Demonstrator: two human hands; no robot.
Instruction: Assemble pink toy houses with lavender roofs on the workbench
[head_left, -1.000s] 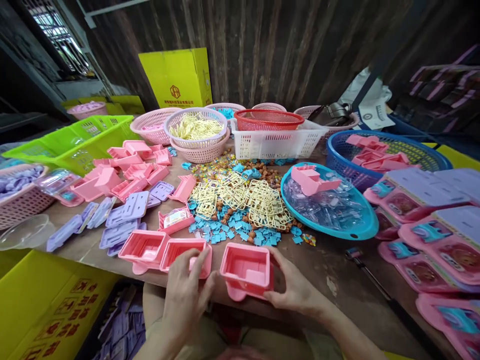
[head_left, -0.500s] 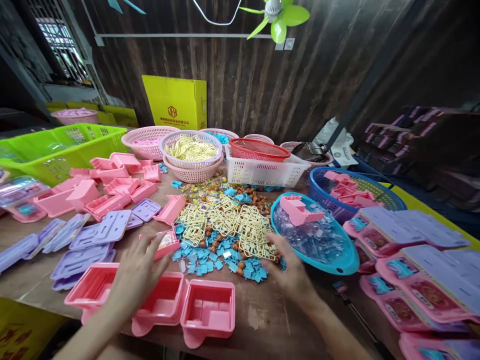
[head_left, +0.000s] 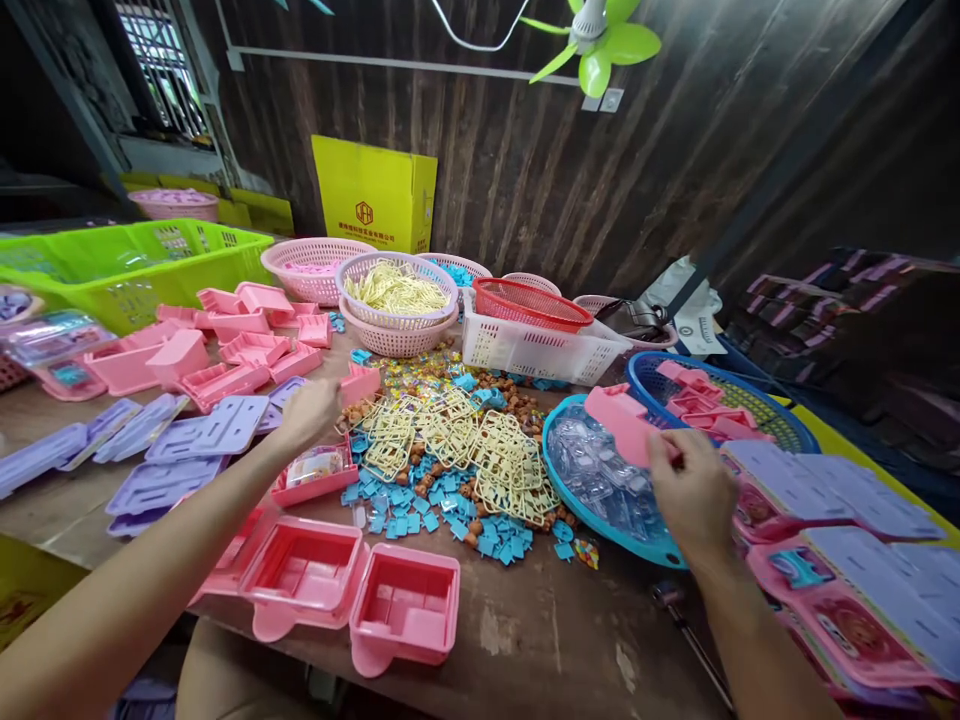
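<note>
My left hand (head_left: pixel 311 410) reaches out over the table, fingers curled onto a small pink plastic part (head_left: pixel 361 383) beside the pile of cream-yellow frames (head_left: pixel 465 440). My right hand (head_left: pixel 694 490) is closed on another pink part (head_left: pixel 622 422), which rests on clear plastic pieces in a light-blue dish (head_left: pixel 564 470). Near the front edge lie open pink trays (head_left: pixel 304 570) side by side, one of them at the right (head_left: pixel 409 605). A pink tray with a packed insert (head_left: pixel 315 470) lies just under my left wrist.
Small blue squares (head_left: pixel 420 510) and brown bits litter the table's middle. Purple plates (head_left: pixel 210 430) and more pink trays (head_left: pixel 240 350) lie left, by a green crate (head_left: pixel 135 270). Baskets (head_left: pixel 540 350) line the back; a blue basket (head_left: pixel 787 425) and finished packs (head_left: pixel 847 560) fill the right.
Both hands left the front pink trays and moved outward: the left to the pink part by the frames, the right to the pink part in the blue dish. The camera tilted up.
</note>
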